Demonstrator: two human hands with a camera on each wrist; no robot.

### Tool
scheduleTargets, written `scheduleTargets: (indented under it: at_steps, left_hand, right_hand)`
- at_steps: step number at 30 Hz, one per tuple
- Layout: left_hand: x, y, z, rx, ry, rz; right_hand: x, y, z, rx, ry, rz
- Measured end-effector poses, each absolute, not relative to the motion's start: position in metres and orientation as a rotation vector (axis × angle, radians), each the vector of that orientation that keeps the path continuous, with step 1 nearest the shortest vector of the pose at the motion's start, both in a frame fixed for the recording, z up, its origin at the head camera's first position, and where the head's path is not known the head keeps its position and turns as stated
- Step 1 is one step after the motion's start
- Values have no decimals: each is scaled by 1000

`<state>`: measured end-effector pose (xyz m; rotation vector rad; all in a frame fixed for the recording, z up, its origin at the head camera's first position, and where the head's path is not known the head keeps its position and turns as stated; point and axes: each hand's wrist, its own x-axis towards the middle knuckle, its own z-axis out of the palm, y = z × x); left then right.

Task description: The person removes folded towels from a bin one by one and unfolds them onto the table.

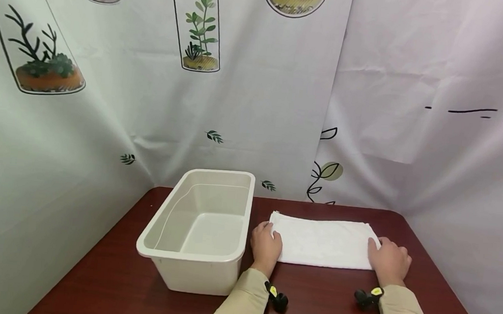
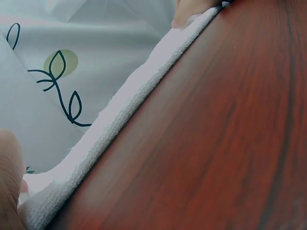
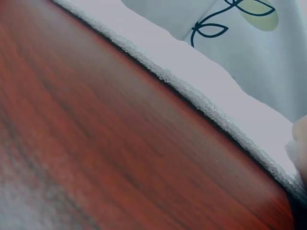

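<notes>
Towel (image 1: 323, 241): white terry cloth, nubby. Table (image 1: 324, 301): glossy red-brown wood. Tub (image 1: 199, 259): smooth plastic.

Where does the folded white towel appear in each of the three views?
Head: white towel lies centre-right on the table, between both hands.
Left wrist: a diagonal band from bottom left to top.
Right wrist: a diagonal band from top left to right edge.
Shared landmark: leaf print on the curtain.

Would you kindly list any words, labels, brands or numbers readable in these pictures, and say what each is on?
No readable text in any view.
Backdrop cloth: printed plants and leaves only, no words.
Plastic tub: plain, no label shows.
White towel, held at its ends by the left hand and right hand: no tag visible.
Yellow marks on the wrist devices: too small to read.
</notes>
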<state>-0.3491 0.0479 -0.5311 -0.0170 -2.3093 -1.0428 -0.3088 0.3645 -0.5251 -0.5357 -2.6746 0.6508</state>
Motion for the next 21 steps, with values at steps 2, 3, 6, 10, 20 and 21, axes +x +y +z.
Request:
scheduleTargets:
  at_steps: [2, 3, 6, 10, 20, 21]
  left_hand:
    - [-349, 48, -531, -19, -2287, -1053]
    - [-349, 48, -530, -19, -2277, -1058]
    - [-350, 47, -531, -12, -2243, -1091]
    - [-351, 47, -531, 22, -2179, -1166]
    - [-352, 46, -532, 54, -2107, -1212]
    - [-352, 47, -532, 63, -2118, -1193]
  right_hand:
    - [-309, 364, -526, -529, -2640, 656]
    - [-309, 364, -526, -524, -2619, 662]
    - [-309, 363, -526, -511, -2558, 673]
    - [-308, 362, -526, -511, -2507, 687]
    - [-309, 363, -527, -503, -2447, 749]
    - [-309, 363, -528, -503, -2436, 763]
